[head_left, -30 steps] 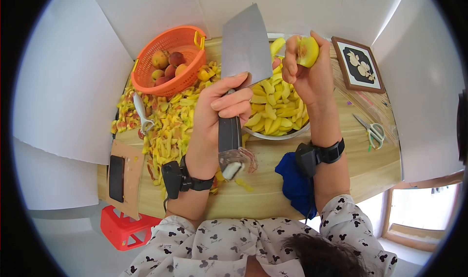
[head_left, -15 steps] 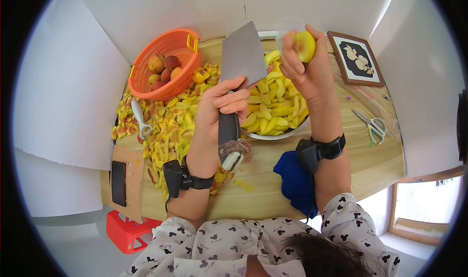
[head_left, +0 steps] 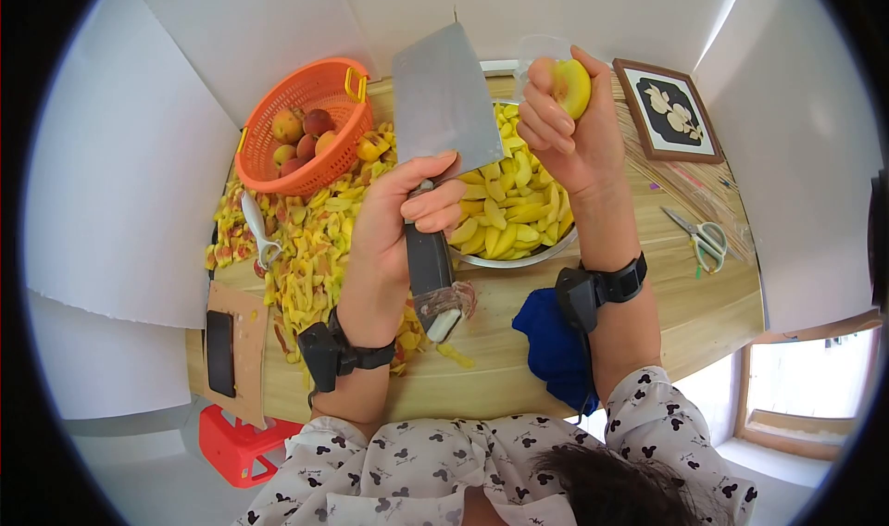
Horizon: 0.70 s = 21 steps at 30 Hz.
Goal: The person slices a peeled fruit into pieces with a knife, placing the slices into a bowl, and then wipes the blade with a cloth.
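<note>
My left hand (head_left: 398,211) is closed around the black handle of a cleaver (head_left: 446,95), whose broad blade points up and away from me. Clear wrap covers the handle's lower end. In my right hand (head_left: 576,137) is a yellow peeled peach (head_left: 572,88), its cut side partly hidden by the fingers. Below and between both hands stands a metal bowl (head_left: 519,261) heaped with yellow peach slices (head_left: 505,213). The blade overlaps the bowl's left part in view.
An orange basket (head_left: 269,176) holds several whole peaches. Peelings (head_left: 310,248) cover the table's left, with a white peeler (head_left: 255,225) on them. A phone (head_left: 220,352) lies front left, a blue cloth (head_left: 546,345) front right. Scissors (head_left: 704,242) and a framed picture (head_left: 671,114) lie right.
The cleaver has swung left and its blade now faces me more broadly. My right hand, still holding the peach, has shifted and turned slightly. The whole view has moved a little.
</note>
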Tool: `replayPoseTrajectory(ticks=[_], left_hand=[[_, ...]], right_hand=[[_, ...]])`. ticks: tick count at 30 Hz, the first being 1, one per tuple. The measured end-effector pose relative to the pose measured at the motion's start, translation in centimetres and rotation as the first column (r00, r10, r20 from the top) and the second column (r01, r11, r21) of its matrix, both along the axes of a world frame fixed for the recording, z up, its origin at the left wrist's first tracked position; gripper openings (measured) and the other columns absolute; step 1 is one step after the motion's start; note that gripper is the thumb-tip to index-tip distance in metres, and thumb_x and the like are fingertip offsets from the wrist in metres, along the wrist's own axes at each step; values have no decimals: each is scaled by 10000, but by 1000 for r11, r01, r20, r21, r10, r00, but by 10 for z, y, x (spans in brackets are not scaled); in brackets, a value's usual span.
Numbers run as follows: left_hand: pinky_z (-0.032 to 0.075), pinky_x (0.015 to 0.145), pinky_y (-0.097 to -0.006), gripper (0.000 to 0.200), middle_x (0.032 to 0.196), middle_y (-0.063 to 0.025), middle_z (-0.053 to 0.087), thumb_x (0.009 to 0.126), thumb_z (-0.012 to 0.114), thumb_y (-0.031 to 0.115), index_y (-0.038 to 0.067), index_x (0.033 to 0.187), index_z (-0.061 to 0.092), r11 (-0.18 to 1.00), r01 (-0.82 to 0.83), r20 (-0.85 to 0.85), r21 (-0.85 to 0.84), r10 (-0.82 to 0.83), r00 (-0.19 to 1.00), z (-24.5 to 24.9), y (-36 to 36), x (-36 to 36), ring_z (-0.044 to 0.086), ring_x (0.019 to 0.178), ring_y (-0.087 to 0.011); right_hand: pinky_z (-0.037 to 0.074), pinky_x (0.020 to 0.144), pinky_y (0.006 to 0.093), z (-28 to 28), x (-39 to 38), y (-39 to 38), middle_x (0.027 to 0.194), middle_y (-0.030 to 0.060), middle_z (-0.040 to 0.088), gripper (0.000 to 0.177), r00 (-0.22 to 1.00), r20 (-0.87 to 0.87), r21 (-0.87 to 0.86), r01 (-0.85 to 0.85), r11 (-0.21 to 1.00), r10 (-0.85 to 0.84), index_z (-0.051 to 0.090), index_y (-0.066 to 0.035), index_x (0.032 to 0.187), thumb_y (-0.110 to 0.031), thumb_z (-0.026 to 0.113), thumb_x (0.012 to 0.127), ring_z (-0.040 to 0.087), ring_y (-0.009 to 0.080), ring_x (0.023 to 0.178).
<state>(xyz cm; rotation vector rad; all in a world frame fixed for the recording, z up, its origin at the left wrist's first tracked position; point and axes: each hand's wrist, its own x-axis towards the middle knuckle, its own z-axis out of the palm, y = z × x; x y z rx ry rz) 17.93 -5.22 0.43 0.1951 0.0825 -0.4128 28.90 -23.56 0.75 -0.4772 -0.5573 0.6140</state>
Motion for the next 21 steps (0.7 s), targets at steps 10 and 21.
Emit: replayPoseTrajectory(ticks=[10, 21], left_hand=[[310, 354, -219, 91, 645, -7, 523, 896, 596, 83, 28, 933, 534, 718, -405, 380, 566, 209, 901, 36, -2, -27, 366, 369, -53], [350, 384, -244, 141, 591, -41, 531, 883, 630, 97, -7, 936, 552, 155, -588, 553, 794, 219, 804, 40, -18, -42, 419, 380, -103]], right_hand=[[255, 455, 212, 8, 3, -13, 593, -5, 411, 383, 991, -70, 15, 120, 993, -118, 503, -52, 809, -409, 454, 941, 316, 81, 463], [254, 426, 222, -3, -13, 18, 529, 13, 407, 430, 928, 144, -299, 372, 879, -344, 522, -43, 823, -436, 423, 967, 287, 79, 438]])
